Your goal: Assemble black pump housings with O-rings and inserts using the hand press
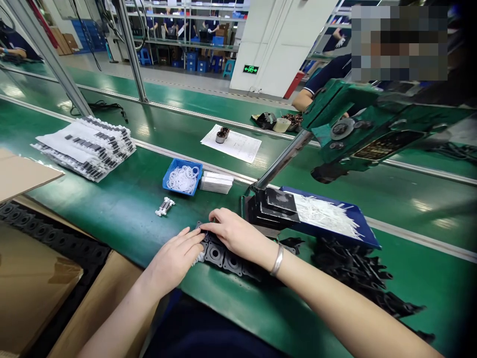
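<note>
A row of black square plastic parts with round holes [215,254] lies on the green bench in front of me. My left hand [177,256] rests over the row's left end, fingers stretched out and nearly flat, its thumb hidden. White strands or teeth [199,257] show just under its fingers. My right hand [233,233] reaches across from the right, its bent fingers gripping the far edge of the same end part, close to my left fingertips. What lies between the fingers is mostly covered. A small white-and-dark spool-like piece [165,206] lies beyond my left hand.
A green hand press [346,124] stands to the right on a black block [274,209]. Near it are a blue tray of white strips [367,231] and black parts [354,273]. A blue bin [164,185] holds white rings. Stacked sheets [85,149] and cardboard boxes [37,288] stand left.
</note>
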